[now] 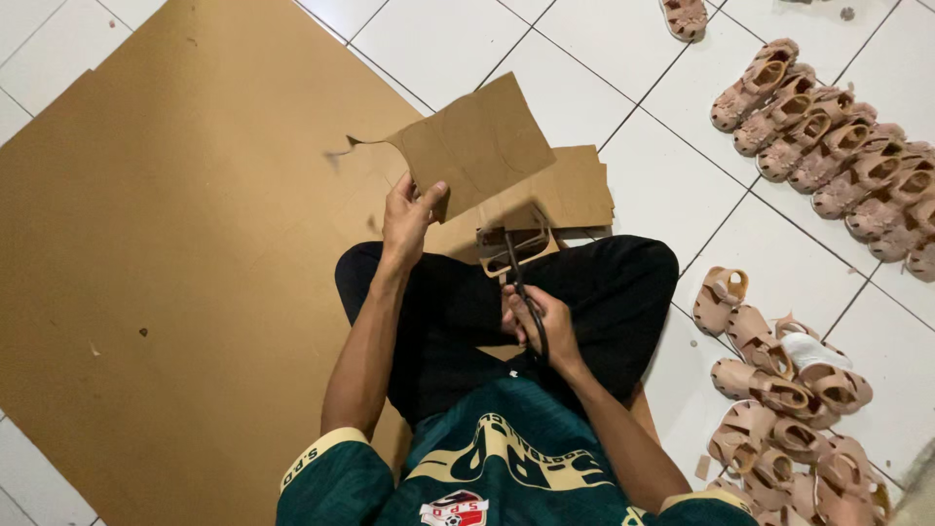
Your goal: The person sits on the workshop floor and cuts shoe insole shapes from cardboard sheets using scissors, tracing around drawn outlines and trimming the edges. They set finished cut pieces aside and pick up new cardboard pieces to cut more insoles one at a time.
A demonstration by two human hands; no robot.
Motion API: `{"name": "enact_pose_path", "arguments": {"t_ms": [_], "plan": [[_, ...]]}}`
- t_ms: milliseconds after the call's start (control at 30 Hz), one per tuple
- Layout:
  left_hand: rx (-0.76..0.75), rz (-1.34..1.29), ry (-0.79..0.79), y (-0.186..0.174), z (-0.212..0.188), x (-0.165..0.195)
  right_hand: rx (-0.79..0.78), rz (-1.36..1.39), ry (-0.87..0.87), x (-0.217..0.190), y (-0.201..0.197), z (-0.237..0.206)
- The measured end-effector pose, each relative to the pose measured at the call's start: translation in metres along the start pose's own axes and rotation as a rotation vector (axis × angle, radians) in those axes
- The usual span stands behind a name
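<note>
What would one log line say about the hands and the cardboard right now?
left hand: holds cardboard piece up | right hand: grips scissors, blades at the cardboard | nearby: pink sandals on tile floor

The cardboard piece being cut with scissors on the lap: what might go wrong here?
1. The left hand pinches the cardboard piece at one edge, so it may flop or bend and the cut could wander.
2. The scissors in the right hand work just above the legs in black trousers; a slip might nick cloth or skin.
3. Offcuts could fall among the pink sandals alongside.
</note>
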State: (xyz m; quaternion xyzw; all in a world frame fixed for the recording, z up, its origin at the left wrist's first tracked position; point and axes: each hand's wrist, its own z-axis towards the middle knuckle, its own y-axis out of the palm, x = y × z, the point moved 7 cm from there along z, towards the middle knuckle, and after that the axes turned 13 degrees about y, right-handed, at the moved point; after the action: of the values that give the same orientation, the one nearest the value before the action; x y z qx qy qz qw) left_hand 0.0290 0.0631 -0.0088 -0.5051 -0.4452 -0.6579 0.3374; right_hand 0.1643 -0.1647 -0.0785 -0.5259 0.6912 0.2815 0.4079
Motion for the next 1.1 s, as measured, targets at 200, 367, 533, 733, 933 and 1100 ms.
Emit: {"name": "enact_pose_path", "arguments": {"t_ms": [200, 367, 533, 733, 933, 1100], "plan": [[-0.067, 0.237, 0.133, 0.019, -0.023, 0.050, 0.015, -0.374, -0.137, -0.048, 0.002, -0.007], [-0.095, 0.093, 0.124, 0.032, -0.032, 0.070, -0.025, -0.260, -0.274, -0.093, 0.000, -0.009], [-0.120, -0.103, 0.157, 0.040, -0.036, 0.082, -0.062, -0.229, -0.323, -0.116, 0.002, -0.018], [-0.143, -0.046, 0.199, 0.044, -0.047, 0.095, -0.047, -0.236, -0.397, -0.123, 0.003, -0.025], [-0.101, 0.041, 0.129, 0.044, -0.048, 0.094, 0.005, -0.231, -0.349, -0.119, 0.000, -0.024], [-0.130, 0.009, 0.169, 0.045, -0.046, 0.096, 0.075, -0.289, -0.337, -0.123, -0.002, -0.030]]}}
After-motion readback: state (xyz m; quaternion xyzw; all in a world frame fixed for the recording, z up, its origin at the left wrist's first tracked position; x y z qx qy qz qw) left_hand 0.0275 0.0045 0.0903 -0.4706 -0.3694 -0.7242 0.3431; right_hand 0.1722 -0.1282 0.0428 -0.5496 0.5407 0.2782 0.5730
